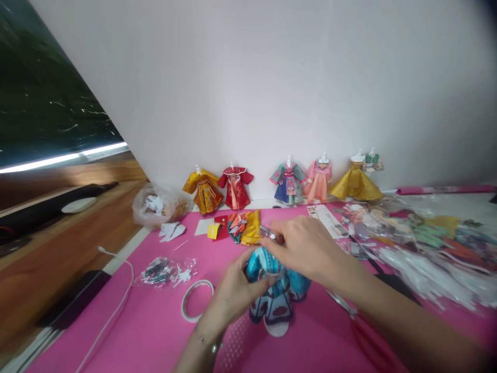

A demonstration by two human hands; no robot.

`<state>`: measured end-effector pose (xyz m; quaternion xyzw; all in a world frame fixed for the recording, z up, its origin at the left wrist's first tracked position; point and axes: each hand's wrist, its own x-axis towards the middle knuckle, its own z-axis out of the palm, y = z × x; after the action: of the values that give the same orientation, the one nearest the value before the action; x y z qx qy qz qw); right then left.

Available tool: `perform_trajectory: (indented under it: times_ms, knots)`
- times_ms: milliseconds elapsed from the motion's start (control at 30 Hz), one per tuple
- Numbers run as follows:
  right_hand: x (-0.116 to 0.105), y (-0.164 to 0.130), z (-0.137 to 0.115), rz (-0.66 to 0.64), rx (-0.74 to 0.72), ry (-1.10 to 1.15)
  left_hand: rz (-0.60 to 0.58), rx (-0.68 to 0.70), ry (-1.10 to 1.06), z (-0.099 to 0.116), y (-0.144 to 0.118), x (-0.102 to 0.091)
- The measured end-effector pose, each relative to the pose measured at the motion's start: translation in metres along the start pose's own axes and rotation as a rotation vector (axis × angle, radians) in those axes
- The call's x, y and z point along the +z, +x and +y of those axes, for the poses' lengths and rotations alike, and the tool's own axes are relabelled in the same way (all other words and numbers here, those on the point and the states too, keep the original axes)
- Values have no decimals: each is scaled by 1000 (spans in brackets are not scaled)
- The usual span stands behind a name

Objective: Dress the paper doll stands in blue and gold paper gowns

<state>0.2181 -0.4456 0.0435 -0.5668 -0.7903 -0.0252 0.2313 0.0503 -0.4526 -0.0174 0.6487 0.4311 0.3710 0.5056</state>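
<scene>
Left hand [235, 290] pinches the blue paper dress [276, 295] at its 9 o'clock; right hand [306, 248] pinches a small clear piece [267, 233] at 12 o'clock.

Even, bright indoor light washes the white wall [272, 77]; motion blur softens both hands (the picture's edges bend, fisheye-style), and shadows stay faint.

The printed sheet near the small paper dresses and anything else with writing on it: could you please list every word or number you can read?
None can be read.
Printed sheet on the pink mat: pictures and print, too small and blurred.
Packets at the right: blurred, nothing legible.
Blue paper dress held by the left hand and right hand: pattern only, no words.
</scene>
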Motion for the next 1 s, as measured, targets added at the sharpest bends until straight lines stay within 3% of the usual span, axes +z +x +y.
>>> perform_trajectory:
  times_ms: [133,233,367,467,567,1000]
  knots:
    - [-2,-3,11,-1,30,101,58,14,80,-7,1,3]
    - [0,-12,27,-6,27,334,62,13,108,-8,0,2]
    - [17,-30,44,-178,6,611,11,19,98,-10,-4,-2]
    - [34,-41,46,-277,55,662,-8,27,107,-13,-6,-5]
    - [44,-44,44,-286,88,746,3,23,170,-16,-7,-6]
    - [43,-45,43,-293,57,763,71,79,285,-22,-11,1]
